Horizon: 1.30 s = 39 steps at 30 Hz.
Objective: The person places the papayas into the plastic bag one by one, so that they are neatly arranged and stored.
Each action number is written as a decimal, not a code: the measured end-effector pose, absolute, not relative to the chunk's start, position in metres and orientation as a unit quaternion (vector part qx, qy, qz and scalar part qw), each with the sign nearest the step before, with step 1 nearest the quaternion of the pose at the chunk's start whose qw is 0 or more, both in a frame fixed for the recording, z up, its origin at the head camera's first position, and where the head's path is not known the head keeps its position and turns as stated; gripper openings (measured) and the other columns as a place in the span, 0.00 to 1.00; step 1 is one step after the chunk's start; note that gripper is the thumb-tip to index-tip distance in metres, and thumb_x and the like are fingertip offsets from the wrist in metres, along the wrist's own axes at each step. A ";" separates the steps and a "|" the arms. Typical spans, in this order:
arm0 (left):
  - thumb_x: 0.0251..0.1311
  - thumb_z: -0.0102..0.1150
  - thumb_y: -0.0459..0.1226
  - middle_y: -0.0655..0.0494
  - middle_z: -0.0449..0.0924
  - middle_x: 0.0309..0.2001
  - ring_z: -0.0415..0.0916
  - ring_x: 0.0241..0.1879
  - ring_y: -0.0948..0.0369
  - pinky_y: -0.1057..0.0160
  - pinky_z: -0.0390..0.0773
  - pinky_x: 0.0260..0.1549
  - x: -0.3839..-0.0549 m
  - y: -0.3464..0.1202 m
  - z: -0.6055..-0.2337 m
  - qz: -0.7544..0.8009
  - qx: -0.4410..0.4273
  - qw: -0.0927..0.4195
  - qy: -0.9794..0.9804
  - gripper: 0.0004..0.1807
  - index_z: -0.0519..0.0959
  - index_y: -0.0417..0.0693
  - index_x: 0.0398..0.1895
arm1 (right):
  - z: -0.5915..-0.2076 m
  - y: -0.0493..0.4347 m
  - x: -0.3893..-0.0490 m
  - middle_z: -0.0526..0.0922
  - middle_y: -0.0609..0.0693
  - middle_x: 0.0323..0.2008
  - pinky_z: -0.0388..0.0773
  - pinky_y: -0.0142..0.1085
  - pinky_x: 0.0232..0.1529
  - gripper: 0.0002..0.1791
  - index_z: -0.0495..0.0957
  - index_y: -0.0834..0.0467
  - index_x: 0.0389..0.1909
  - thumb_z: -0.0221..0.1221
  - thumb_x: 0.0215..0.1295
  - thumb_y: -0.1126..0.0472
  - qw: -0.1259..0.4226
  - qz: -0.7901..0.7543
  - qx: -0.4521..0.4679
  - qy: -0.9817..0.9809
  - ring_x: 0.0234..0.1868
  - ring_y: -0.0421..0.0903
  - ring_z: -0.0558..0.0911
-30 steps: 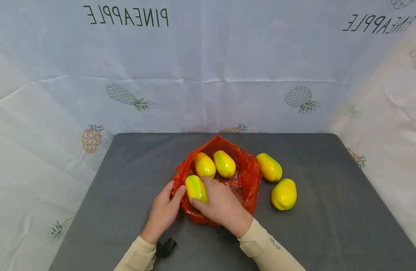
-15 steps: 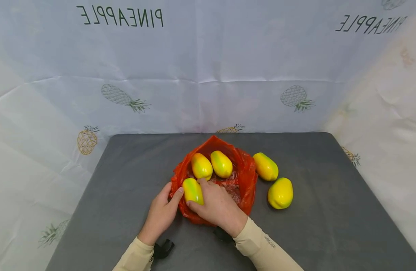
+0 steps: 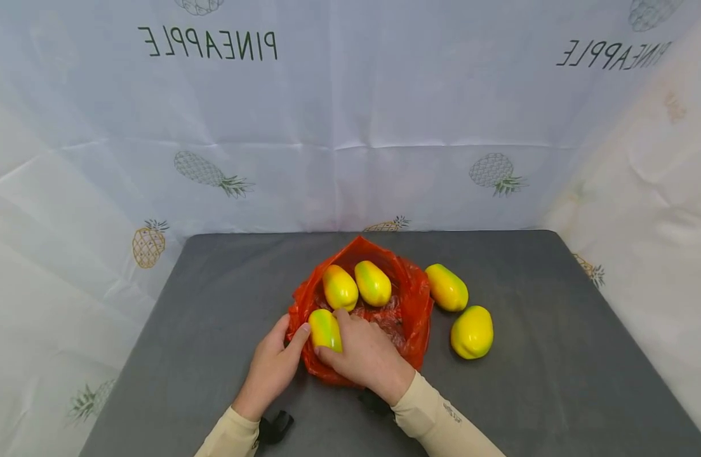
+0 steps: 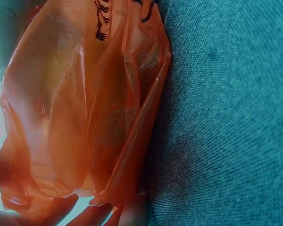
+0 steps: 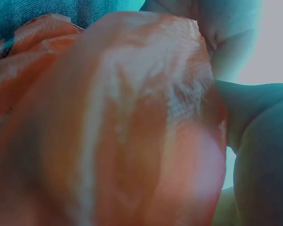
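A red plastic bag [image 3: 416, 317] stands with its mouth wide on the grey table. My left hand [image 3: 272, 367] holds the bag's left rim, thumb on the inner side and fingers outside. Reaching in over the near rim, my right hand [image 3: 369, 357] grips a yellow-green papaya [image 3: 323, 330] between thumb and fingers, close to the left thumb. Deeper in the bag lie two more papayas, the left one [image 3: 340, 289] and the right one [image 3: 373, 284]. Both wrist views are mostly filled by the bag's thin red plastic [image 4: 66, 132], which hides the fruit.
Two papayas lie on the table right of the bag: one [image 3: 446, 287] against its side, the other [image 3: 472, 333] nearer the front. Behind the grey table [image 3: 230, 285] hangs a white cloth [image 3: 305, 184] printed with pineapples.
The head view has shifted slightly. The papaya under my right hand sits a little lower in the bag, nearer the front rim. Both hands keep their hold; the other papayas stay put.
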<state>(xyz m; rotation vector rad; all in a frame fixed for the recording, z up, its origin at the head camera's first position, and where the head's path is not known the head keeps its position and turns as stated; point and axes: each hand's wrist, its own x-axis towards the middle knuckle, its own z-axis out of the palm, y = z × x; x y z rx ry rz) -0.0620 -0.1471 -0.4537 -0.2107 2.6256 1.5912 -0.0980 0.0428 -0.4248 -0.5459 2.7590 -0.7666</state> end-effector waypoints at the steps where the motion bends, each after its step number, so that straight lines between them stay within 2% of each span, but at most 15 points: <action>1: 0.81 0.57 0.53 0.52 0.82 0.68 0.82 0.61 0.54 0.43 0.81 0.67 -0.062 -0.147 -0.454 0.516 -0.069 0.032 0.853 0.27 0.73 0.55 0.75 | -0.425 0.043 -0.098 0.81 0.45 0.32 0.79 0.34 0.31 0.37 0.75 0.58 0.64 0.70 0.66 0.36 0.111 -0.258 -0.188 0.941 0.25 0.40 0.77; 6: 0.81 0.56 0.53 0.50 0.82 0.69 0.81 0.63 0.53 0.41 0.80 0.68 -0.060 -0.147 -0.455 0.514 -0.065 0.028 0.855 0.27 0.73 0.53 0.76 | -0.417 0.050 -0.098 0.87 0.48 0.40 0.84 0.38 0.36 0.39 0.76 0.59 0.67 0.70 0.67 0.36 0.092 -0.253 -0.202 0.942 0.30 0.41 0.82; 11: 0.81 0.56 0.53 0.50 0.81 0.70 0.80 0.64 0.52 0.40 0.78 0.69 -0.059 -0.147 -0.455 0.512 -0.062 0.031 0.856 0.28 0.72 0.54 0.77 | -0.396 0.071 -0.098 0.90 0.52 0.56 0.88 0.50 0.54 0.39 0.77 0.57 0.72 0.70 0.69 0.38 0.068 -0.276 -0.185 0.941 0.47 0.47 0.89; 14: 0.81 0.56 0.54 0.51 0.82 0.69 0.80 0.63 0.53 0.40 0.79 0.69 -0.059 -0.148 -0.456 0.510 -0.066 0.032 0.857 0.27 0.73 0.54 0.76 | -0.381 0.090 -0.096 0.88 0.52 0.62 0.87 0.52 0.58 0.39 0.77 0.56 0.73 0.70 0.69 0.38 0.054 -0.289 -0.159 0.942 0.52 0.49 0.90; 19: 0.81 0.56 0.53 0.51 0.83 0.67 0.81 0.62 0.53 0.41 0.79 0.68 -0.059 -0.149 -0.456 0.505 -0.067 0.030 0.860 0.26 0.74 0.54 0.74 | -0.367 0.131 -0.092 0.84 0.52 0.69 0.85 0.53 0.62 0.40 0.74 0.55 0.75 0.69 0.71 0.38 0.020 -0.283 -0.128 0.950 0.62 0.52 0.87; 22: 0.81 0.56 0.53 0.51 0.83 0.67 0.81 0.61 0.53 0.41 0.80 0.68 -0.059 -0.149 -0.457 0.504 -0.062 0.028 0.861 0.26 0.74 0.54 0.74 | -0.365 0.159 -0.088 0.84 0.53 0.69 0.86 0.55 0.60 0.40 0.73 0.55 0.76 0.69 0.72 0.38 0.001 -0.279 -0.115 0.953 0.61 0.54 0.88; 26: 0.81 0.56 0.53 0.51 0.83 0.65 0.81 0.59 0.53 0.42 0.81 0.66 -0.059 -0.149 -0.458 0.504 -0.057 0.022 0.862 0.25 0.75 0.53 0.73 | -0.366 0.194 -0.084 0.82 0.58 0.70 0.84 0.60 0.61 0.40 0.72 0.56 0.77 0.67 0.74 0.39 -0.014 -0.272 -0.080 0.959 0.64 0.60 0.85; 34: 0.81 0.55 0.54 0.50 0.82 0.68 0.80 0.62 0.52 0.40 0.79 0.68 -0.059 -0.149 -0.456 0.494 -0.068 0.029 0.866 0.27 0.74 0.53 0.75 | -0.385 0.240 -0.082 0.71 0.69 0.76 0.71 0.71 0.70 0.46 0.65 0.63 0.80 0.63 0.75 0.36 0.009 -0.254 -0.014 0.967 0.75 0.71 0.71; 39: 0.81 0.55 0.55 0.50 0.82 0.68 0.80 0.61 0.52 0.40 0.80 0.67 -0.060 -0.149 -0.455 0.493 -0.070 0.035 0.867 0.27 0.74 0.53 0.75 | -0.404 0.254 -0.083 0.64 0.76 0.77 0.70 0.73 0.69 0.55 0.59 0.68 0.82 0.61 0.73 0.30 0.039 -0.246 0.019 0.968 0.74 0.76 0.68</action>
